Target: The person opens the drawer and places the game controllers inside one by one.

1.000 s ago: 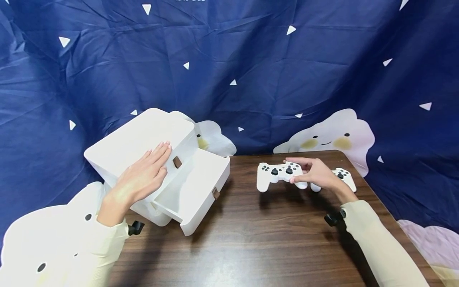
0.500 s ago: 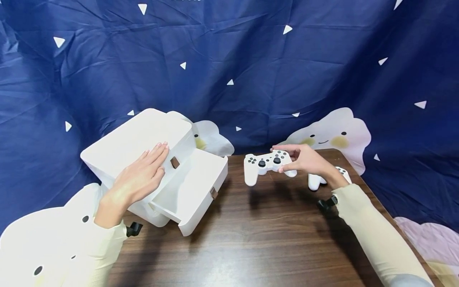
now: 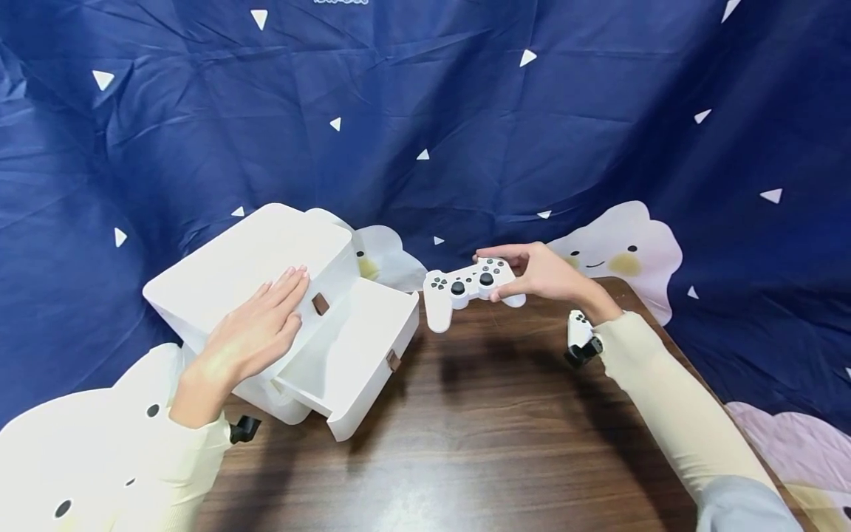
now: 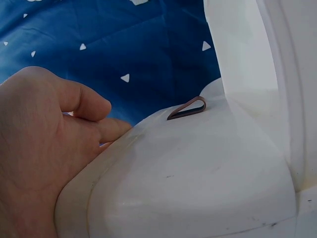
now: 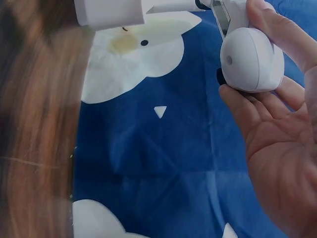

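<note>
My right hand (image 3: 541,273) grips a white game controller (image 3: 468,286) by its right side, thumb near the right stick and fingers along the far edge. The controller is held above the table, buttons facing up and toward me. In the right wrist view one rounded grip of the controller (image 5: 242,59) sits between thumb and fingers. My left hand (image 3: 255,332) rests with straight fingers on top of a white two-drawer box (image 3: 259,258). Its lower drawer (image 3: 355,340) is pulled out. A brown loop tab (image 4: 188,108) on the upper drawer shows in the left wrist view.
A second white controller (image 3: 580,325) lies on the wooden table (image 3: 479,428) at the right, partly hidden by my right wrist. The drawer's front bears a brown tab (image 3: 394,360). A blue curtain (image 3: 425,96) with white triangles and clouds hangs behind the table.
My right hand has carried the controller left and somewhat up, toward the pulled-out drawer. The left hand keeps its place on the box; the head view has shifted slightly.
</note>
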A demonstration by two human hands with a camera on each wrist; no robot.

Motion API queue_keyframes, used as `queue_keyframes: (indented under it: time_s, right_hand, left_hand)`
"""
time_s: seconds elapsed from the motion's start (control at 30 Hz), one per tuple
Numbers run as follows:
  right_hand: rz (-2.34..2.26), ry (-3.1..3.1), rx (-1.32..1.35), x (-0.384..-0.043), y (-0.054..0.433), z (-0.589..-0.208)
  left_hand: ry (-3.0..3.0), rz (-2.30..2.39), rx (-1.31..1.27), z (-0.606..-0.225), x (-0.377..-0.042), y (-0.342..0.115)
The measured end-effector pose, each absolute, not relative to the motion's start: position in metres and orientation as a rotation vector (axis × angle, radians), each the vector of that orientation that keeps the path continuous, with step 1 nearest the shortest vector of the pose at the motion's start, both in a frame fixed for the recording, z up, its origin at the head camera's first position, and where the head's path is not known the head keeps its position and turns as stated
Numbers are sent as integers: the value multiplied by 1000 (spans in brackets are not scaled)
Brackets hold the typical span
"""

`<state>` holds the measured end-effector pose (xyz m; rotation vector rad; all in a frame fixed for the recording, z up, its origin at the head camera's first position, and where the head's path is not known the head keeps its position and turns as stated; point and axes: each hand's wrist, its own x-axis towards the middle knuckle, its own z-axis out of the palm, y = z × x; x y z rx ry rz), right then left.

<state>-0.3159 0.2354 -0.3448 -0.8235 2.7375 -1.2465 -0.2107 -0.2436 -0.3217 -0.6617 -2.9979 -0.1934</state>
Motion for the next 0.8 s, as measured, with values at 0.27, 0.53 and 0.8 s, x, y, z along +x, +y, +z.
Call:
queue_keyframes:
  time_s: [0.27, 0.53, 0.8]
  right_hand:
    - [-1261, 2647, -925, -323, 207, -329]
    - [-1200, 2599, -1028, -327, 181, -312]
    - [-1115, 2559, -1105, -331, 158, -297]
  left_hand:
    - [-2995, -185, -654, -320, -211, -243]
    - [-2991, -180, -649, -320, -211, -243]
    - [-2988, -170, -645, -321, -211, -243]
